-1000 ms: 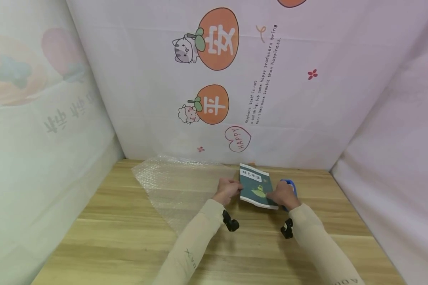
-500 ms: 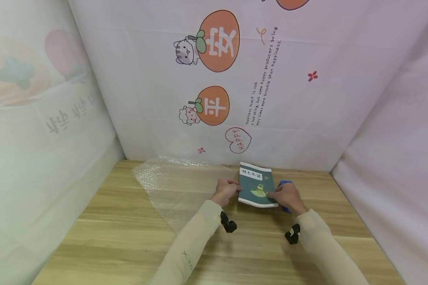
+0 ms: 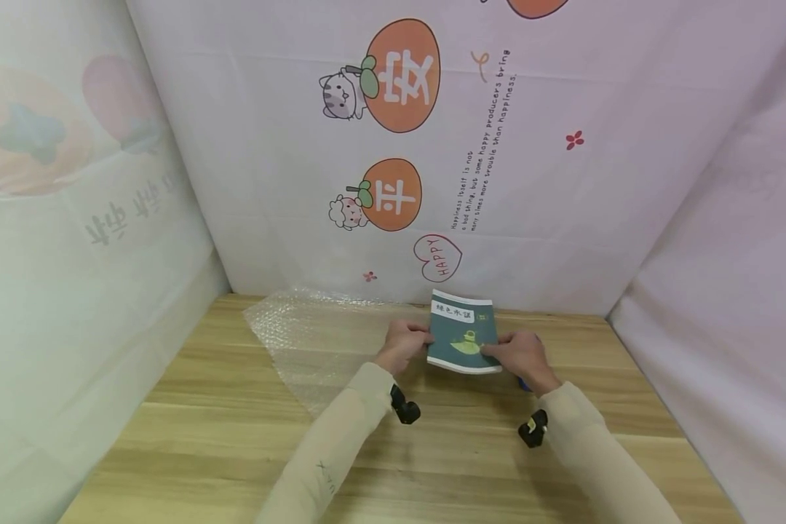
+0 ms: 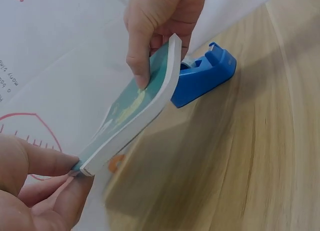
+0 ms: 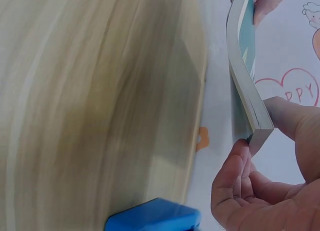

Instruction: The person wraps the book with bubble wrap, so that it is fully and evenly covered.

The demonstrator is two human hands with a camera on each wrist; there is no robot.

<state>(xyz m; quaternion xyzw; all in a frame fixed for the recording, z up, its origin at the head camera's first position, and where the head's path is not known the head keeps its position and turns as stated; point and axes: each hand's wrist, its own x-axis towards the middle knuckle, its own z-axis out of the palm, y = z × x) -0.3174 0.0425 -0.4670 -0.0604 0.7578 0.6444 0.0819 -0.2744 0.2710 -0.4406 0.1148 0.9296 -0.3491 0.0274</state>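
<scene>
A thin green book [image 3: 457, 327] with white borders and a yellow-green picture on its cover is held above the table between both hands. My left hand [image 3: 406, 343] pinches its left edge between thumb and fingers. On the right edge, my right hand [image 3: 521, 356] grips it with the thumb on the cover and fingers beneath. The book [image 4: 135, 108] bends slightly in the left wrist view. In the right wrist view, the closed page edges of the book [image 5: 245, 86] face the camera.
A blue tape dispenser [image 4: 205, 73] stands on the wooden table [image 3: 458, 466] beyond the right hand, mostly hidden by it in the head view. Clear bubble wrap [image 3: 321, 335] lies at the back left. A printed cloth [image 3: 288, 182] hangs behind the table.
The book has moved a little left and up in the head view, with both hands still holding it. The right hand now covers more of the tape dispenser.
</scene>
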